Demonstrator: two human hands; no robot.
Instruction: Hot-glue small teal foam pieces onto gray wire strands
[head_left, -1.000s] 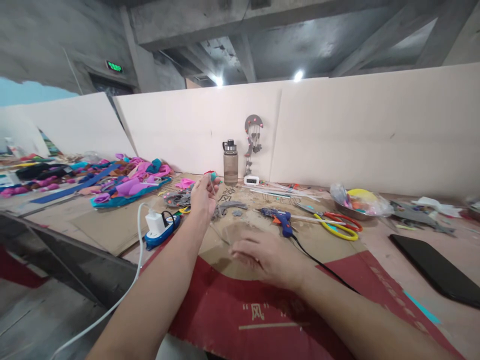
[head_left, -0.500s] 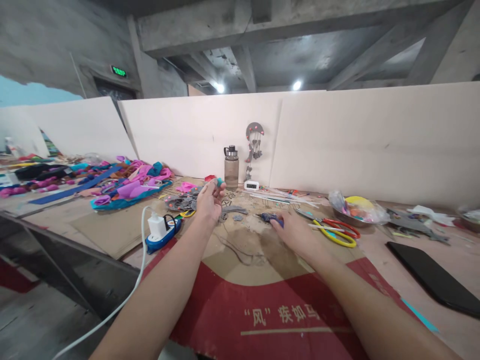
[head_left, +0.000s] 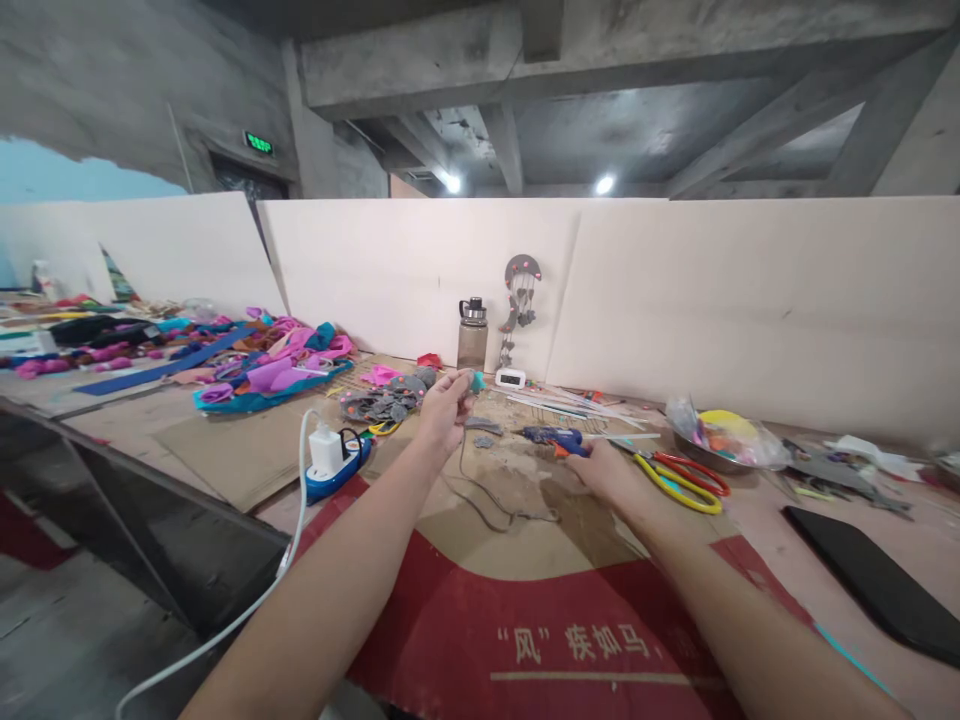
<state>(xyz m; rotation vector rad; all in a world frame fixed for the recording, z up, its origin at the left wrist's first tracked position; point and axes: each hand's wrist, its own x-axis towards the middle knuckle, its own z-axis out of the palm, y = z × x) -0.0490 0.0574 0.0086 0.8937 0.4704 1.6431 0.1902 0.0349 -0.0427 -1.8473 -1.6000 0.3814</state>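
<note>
My left hand (head_left: pixel 444 408) is raised over the cardboard work mat (head_left: pixel 487 500), its fingers pinched on a small teal piece (head_left: pixel 477 380). My right hand (head_left: pixel 604 468) is stretched forward with its fingers closed on the handle of the blue glue gun (head_left: pixel 553 438), which lies on the mat with its black cord (head_left: pixel 487 495) looping toward me. A pile of grey felt cut-outs (head_left: pixel 379 404) lies just left of my left hand.
Yellow and red scissors (head_left: pixel 679 478) lie right of the glue gun. A blue power strip with a white charger (head_left: pixel 334 457) sits to the left. A water bottle (head_left: pixel 472 335), small clock (head_left: pixel 510 378), metal bowl of scraps (head_left: pixel 720 436), black tablet (head_left: pixel 874 578) and coloured felt (head_left: pixel 262 365) surround the mat.
My right hand has moved from the near mat forward to the glue gun and closed on its handle. My left hand stays raised with the teal piece. The view has shifted slightly.
</note>
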